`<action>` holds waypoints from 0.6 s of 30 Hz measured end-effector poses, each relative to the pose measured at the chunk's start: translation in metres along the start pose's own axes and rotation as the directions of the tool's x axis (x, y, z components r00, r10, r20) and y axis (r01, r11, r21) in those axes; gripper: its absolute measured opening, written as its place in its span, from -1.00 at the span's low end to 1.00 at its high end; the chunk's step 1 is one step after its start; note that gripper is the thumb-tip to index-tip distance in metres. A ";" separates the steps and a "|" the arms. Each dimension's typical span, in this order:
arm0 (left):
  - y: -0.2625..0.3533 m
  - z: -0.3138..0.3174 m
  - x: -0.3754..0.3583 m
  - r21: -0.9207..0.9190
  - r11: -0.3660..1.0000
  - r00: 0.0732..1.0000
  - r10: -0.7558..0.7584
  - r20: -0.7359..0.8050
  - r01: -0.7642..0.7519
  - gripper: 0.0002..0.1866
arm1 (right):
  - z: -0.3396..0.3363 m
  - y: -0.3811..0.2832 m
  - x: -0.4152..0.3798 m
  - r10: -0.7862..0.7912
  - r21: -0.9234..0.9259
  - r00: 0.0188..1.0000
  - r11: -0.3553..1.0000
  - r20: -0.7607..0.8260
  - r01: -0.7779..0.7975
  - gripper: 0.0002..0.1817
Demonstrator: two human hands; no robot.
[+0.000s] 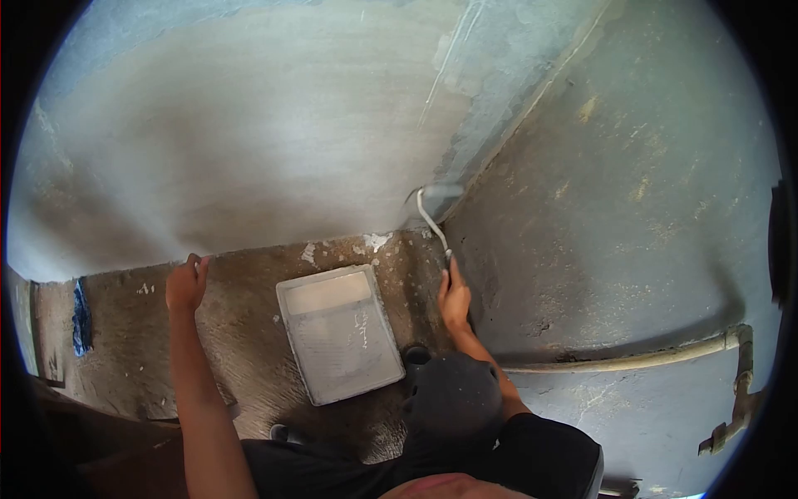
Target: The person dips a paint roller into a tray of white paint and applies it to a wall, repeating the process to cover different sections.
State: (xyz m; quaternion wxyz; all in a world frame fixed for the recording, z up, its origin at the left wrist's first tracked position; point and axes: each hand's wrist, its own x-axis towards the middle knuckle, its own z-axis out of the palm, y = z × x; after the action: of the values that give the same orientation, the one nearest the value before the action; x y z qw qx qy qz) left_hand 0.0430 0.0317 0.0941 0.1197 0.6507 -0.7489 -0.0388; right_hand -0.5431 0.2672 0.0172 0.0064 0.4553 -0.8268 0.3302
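Black shirt (553, 449), right hand (455, 304) with fingers clamped on a bent-wire roller (427, 216) by the smooth grey wall (291, 133), left hand (187, 285) curled, fingertips touching or apart I can't tell, oblong tray (345, 343) on rough floor (241, 324).

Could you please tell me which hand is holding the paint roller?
The right hand, gripping the roller's handle; the left hand is across the paint tray.

1. Stretched the left arm (197, 391) up from the lower left of the frame, almost straight.
2. Curled the left hand (186, 284) loosely, left of center.
3. Reached the right arm (484, 351) up and leftward from below right of center.
4. Closed the right hand (455, 301), fingers toward the top.
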 end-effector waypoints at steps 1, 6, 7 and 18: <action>-0.003 0.005 0.004 0.028 1.000 1.000 0.010 -0.012 -0.009 -0.47 | -0.009 -0.013 0.011 -0.066 0.054 0.993 0.996 -0.100 0.072 -0.49; 0.010 0.007 0.013 0.024 0.999 0.999 0.027 -0.026 -0.026 -0.48 | -0.072 -0.071 0.065 -0.176 0.097 0.949 0.973 -0.261 0.207 -0.48; 0.017 0.002 0.013 0.015 1.000 1.000 0.023 0.011 -0.023 -0.47 | -0.084 -0.082 0.077 -0.207 0.099 0.932 0.964 -0.298 0.246 -0.48; 0.034 -0.007 0.018 -0.015 0.999 0.999 0.043 0.006 -0.043 -0.48 | -0.138 -0.170 0.141 -0.082 0.308 0.968 0.939 -0.239 0.156 -0.49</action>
State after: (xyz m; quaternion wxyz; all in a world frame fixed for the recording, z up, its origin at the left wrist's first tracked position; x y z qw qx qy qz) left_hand 0.0097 0.0199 0.1106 0.1229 0.6334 -0.7628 -0.0440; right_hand -0.5370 0.1755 0.2604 0.0438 0.4597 -0.7261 0.5094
